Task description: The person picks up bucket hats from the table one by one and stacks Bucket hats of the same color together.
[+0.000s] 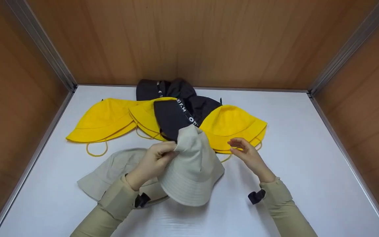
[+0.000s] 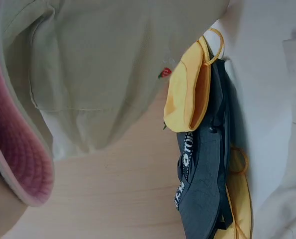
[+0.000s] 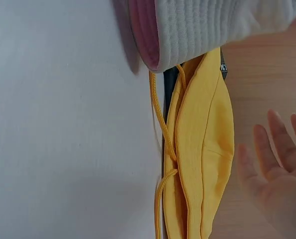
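Just right of the left hand hangs the pale bucket hat, its cloth pinched between thumb and fingers. It looks light and soft; the stitched brim, probably stiffer, should give a surer hold. The right hand holds nothing, fingers and thumb apart, near a yellow hat. No container shows.

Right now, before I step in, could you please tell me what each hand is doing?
Left hand: closed, holding a beige bucket hat.
Right hand: open, holding nothing, near the rightmost yellow hat.
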`<state>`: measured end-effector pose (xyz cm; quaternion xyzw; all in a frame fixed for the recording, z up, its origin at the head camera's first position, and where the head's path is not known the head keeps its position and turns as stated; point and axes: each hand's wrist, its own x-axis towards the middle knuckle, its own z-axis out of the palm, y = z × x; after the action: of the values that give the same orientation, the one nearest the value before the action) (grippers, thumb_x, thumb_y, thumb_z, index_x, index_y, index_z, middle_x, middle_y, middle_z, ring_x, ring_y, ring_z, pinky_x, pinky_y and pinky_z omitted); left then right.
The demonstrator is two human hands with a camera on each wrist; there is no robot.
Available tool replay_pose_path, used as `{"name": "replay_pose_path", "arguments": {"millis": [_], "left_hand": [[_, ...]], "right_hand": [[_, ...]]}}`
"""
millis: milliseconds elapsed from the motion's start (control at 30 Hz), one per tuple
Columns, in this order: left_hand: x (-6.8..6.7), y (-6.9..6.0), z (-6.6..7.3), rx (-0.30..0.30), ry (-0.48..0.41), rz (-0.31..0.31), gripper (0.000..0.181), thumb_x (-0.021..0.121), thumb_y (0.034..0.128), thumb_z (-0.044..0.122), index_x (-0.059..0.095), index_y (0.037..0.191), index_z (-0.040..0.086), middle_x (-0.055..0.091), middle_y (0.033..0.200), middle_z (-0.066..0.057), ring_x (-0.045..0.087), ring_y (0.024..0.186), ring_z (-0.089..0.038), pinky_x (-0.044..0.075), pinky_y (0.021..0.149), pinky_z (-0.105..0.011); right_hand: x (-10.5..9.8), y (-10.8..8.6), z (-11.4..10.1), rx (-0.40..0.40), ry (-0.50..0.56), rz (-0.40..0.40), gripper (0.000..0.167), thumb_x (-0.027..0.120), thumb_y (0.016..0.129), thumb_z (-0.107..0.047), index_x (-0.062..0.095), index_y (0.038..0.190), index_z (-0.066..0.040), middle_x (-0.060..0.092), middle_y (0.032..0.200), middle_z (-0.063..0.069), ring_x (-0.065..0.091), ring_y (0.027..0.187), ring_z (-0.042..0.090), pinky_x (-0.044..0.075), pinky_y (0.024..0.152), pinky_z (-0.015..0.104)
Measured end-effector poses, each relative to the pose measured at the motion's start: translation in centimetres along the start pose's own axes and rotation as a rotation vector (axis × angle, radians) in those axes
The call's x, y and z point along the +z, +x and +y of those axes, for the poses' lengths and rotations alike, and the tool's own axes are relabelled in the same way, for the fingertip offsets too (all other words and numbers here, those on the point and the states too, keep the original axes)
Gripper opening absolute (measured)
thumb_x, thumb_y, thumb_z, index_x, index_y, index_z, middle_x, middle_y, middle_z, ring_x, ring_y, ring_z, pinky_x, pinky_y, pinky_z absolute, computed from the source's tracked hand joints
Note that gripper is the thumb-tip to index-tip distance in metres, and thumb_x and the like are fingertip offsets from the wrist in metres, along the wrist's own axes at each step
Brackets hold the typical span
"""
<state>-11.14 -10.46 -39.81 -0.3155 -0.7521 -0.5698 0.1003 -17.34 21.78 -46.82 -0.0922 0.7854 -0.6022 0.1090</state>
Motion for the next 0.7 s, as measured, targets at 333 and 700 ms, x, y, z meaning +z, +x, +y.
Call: {"name": "replay_pose_path", "arguments": {"millis": [333,700], "left_hand": [[-1.2,-0.2,0.9,0.045,0.001,-0.02,0.018,0.054,0.0887,-0.01,0.07,0.097,-0.007,0.069,0.093,-0.018,0.059,0.086,-0.004,0.051,0.077,-0.021],[-4.6,-1.6,0.4,-0.333,0.139,-0.057,0.025,0.055,0.0949,0.008,0.065,0.116,0.001,0.068,0.108,-0.014,0.059,0.091,-0.008,0.049,0.083,-0.024]], "right_hand": [[1.3,1.0,0.7,0.052,-0.068,-0.506,0.054,0.06,0.092,-0.016,0.041,0.139,0.001,0.056,0.128,0.02,0.054,0.113,0.018,0.046,0.094,0.029],[2.4,0.7,1.2,-0.052,-0.219,-0.502,0.023,0.063,0.09,-0.024,0.062,0.103,-0.005,0.056,0.09,-0.004,0.049,0.086,0.012,0.041,0.078,0.026]]}}
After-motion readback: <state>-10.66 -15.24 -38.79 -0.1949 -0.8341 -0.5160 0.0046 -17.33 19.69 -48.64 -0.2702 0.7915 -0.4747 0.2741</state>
